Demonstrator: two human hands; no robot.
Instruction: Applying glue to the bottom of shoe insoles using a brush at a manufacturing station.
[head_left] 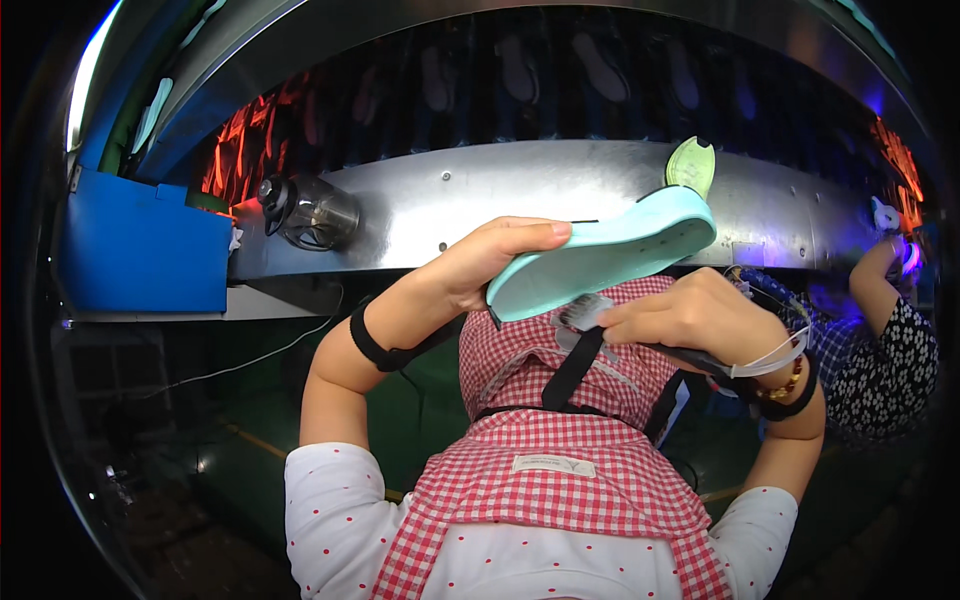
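Note:
My left hand point(500, 258) grips one end of a mint-green shoe sole point(600, 262), thumb on top and fingers curled beneath. The sole is held tilted in front of my chest, its raised rim and hollow side facing me. Just below its lower edge is a brush point(582, 312) with pale bristles, pinched in the fingers of my right hand point(690, 318). Whether the bristles touch the sole, I cannot tell. Past the sole's far end, a lime-green sole point(692, 168) rests on the metal ledge point(400, 190).
Behind the ledge, a dark machine carries several soles point(600, 68), with red-orange glow at both sides. A dark see-through jar with a black top point(318, 212) lies left on the ledge, near a blue box point(145, 245). At right, another person's arm point(877, 270) reaches toward the ledge.

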